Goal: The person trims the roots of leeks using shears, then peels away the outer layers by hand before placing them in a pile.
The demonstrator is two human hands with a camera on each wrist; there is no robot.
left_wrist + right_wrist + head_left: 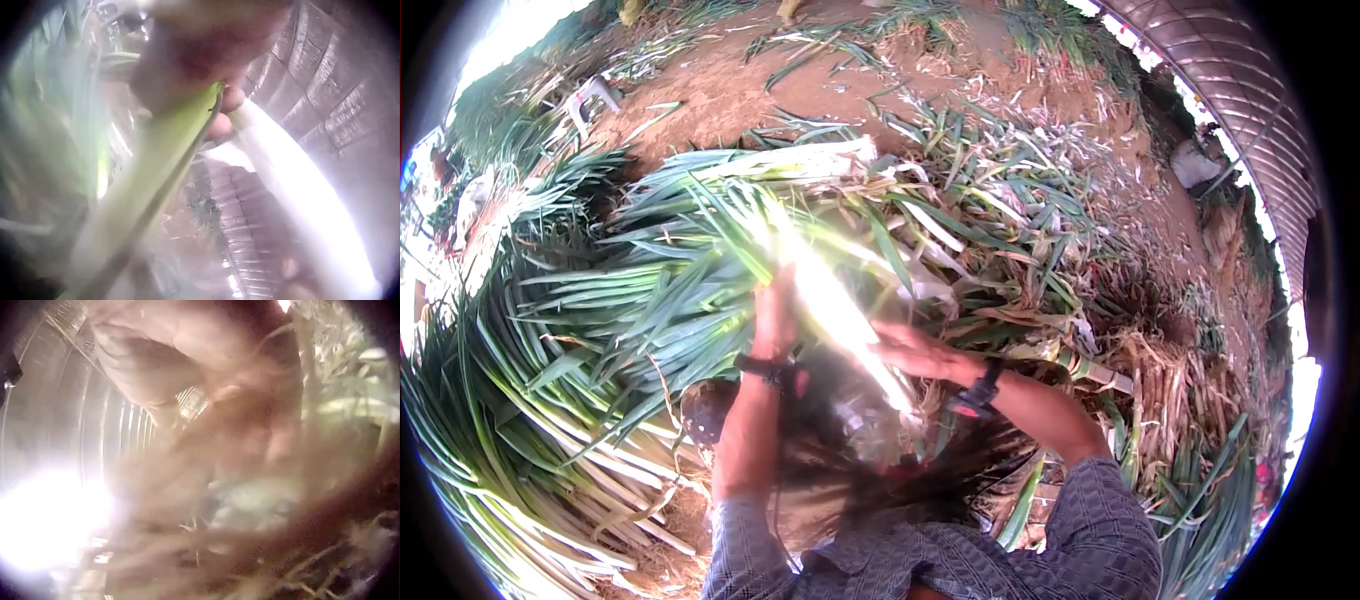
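Note:
My left hand [775, 315] grips a green onion [830, 300], its green leaves pointing up and away and its bright white stalk slanting down toward my body. In the left wrist view, curled fingers [219, 127] hold it between a green leaf [150, 169] and the white stalk [306, 194]. Beside the stalk's lower part is my right hand [915, 352]. The right wrist view shows that hand [219, 369] with bent fingers close to blurred brown strands [187, 550]; whether it pinches them is unclear.
A large heap of green onions [530, 400] lies at the left, more leaves [670, 260] ahead. Loose trimmings [1040, 220] cover the ground at the right, near a rooted bundle [1180, 400]. Bare soil [820, 90] and a white stool [592, 98] are farther off.

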